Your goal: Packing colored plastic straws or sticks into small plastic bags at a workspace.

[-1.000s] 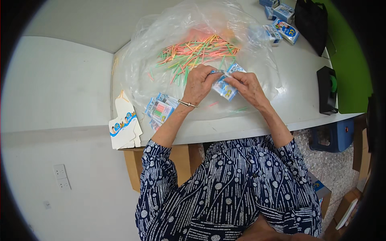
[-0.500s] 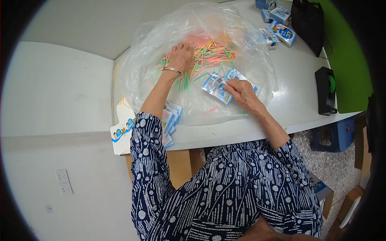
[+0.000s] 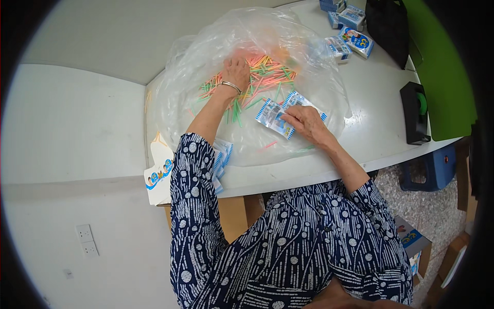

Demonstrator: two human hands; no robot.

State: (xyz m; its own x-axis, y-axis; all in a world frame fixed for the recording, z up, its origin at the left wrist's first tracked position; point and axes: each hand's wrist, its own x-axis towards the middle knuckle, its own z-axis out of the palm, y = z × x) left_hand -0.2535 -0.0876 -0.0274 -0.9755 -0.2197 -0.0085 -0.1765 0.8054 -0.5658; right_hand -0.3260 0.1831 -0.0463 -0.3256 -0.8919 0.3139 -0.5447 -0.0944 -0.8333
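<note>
A loose pile of thin pink, yellow and green sticks [image 3: 270,72] lies on a large clear plastic bag [image 3: 226,147] spread over the table. My left hand [image 3: 236,72] rests palm down on the pile's left part, its fingers apart and bent among the sticks, with the fingertips hidden. Just right of the pile's near edge, my right hand [image 3: 307,123] pinches a blue-and-white sachet [image 3: 275,117] between thumb and fingers. A second sachet [image 3: 296,99] of the same kind shows behind that hand; whether it is held too I cannot tell.
More sachets [image 3: 222,154] lie beside my left forearm, near a white printed carton [image 3: 160,172]. At the far right are several small blue-and-white packs [image 3: 357,42] and a black bag [image 3: 388,31]. A black tape dispenser [image 3: 414,113] stands by a green panel [image 3: 437,77]. A blue stool [image 3: 429,170] is below.
My left hand has shifted slightly to the right across the sticks. My right hand still holds the sachet in about the same place. The whole view has shifted a little.
</note>
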